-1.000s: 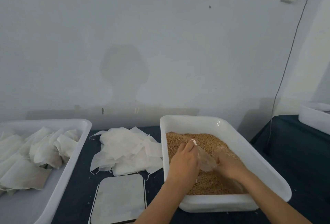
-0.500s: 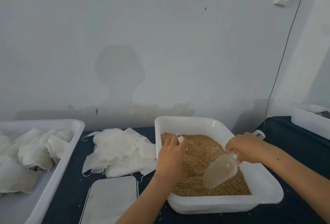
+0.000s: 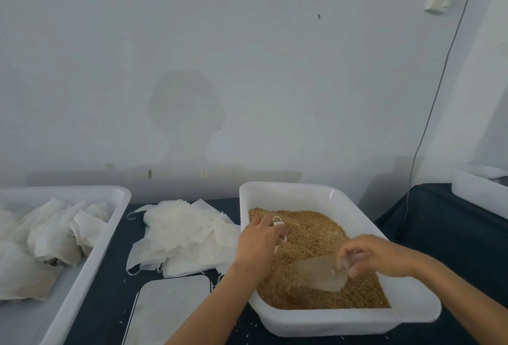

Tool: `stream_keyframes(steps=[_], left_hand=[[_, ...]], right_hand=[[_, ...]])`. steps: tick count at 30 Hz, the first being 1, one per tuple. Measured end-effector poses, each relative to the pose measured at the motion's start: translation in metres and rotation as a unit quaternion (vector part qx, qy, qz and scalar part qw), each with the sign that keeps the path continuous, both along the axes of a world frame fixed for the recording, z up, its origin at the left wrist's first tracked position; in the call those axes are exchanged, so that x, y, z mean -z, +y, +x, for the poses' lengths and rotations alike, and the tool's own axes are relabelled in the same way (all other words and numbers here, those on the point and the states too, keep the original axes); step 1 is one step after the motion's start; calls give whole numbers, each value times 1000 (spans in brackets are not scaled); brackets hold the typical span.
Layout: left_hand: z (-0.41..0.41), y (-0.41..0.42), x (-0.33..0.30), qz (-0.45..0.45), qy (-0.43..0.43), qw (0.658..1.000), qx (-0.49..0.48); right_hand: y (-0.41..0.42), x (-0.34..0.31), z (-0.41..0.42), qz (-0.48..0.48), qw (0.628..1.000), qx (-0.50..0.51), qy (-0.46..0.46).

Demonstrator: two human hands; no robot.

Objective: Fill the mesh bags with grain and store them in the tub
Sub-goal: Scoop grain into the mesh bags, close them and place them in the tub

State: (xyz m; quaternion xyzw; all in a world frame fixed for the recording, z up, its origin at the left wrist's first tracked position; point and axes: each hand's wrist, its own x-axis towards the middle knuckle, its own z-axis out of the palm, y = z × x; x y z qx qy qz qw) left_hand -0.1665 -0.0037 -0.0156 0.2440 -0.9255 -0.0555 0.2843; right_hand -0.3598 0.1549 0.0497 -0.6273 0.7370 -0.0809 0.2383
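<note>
Head view, left to right: a white tub (image 3: 110, 237) at the left edge holds a heap of bags (image 3: 52, 234) that look filled already. Beside it on the dark table (image 3: 110, 289) lies a loose pile of flat empty bags (image 3: 181, 237), with a grey scale (image 3: 170, 309) just in front. Next comes the white tray (image 3: 343, 320) of grain (image 3: 310, 232).

The left hand (image 3: 259, 243) hovers over the tray's left side, fingers curled round a small bag (image 3: 279, 228); only its white edge and string loop show, so I cannot tell how wide its mouth is. The right hand (image 3: 368, 255) pinches the handle of a clear scoop (image 3: 319, 274) that lies low on the grain, mouth toward the left hand. It is blurred, so how much it carries is unclear.

The step in hand appears to be loading the scoop for the held bag. To do it well, drive the scoop shallowly for a modest load, spread the bag's mouth with the left fingers, keep the bag over the tray so spills fall back, and tip slowly. A few grains already lie on the table by the tray.
</note>
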Motion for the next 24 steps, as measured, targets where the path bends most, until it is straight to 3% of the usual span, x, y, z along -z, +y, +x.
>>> stream_keyframes(steps=[4,8,24], left_hand=[[-6,-4,0,15,-34,998,43],[-9,-2,-3,50,-56,992,99],[-1,5,-10,53,14,990,132]], right_hand=[[11,-22,-12,-38,998,45,-10],[10,-36,-15,-85,991,81,71],[-26,-62,6,-28,955,67,288]])
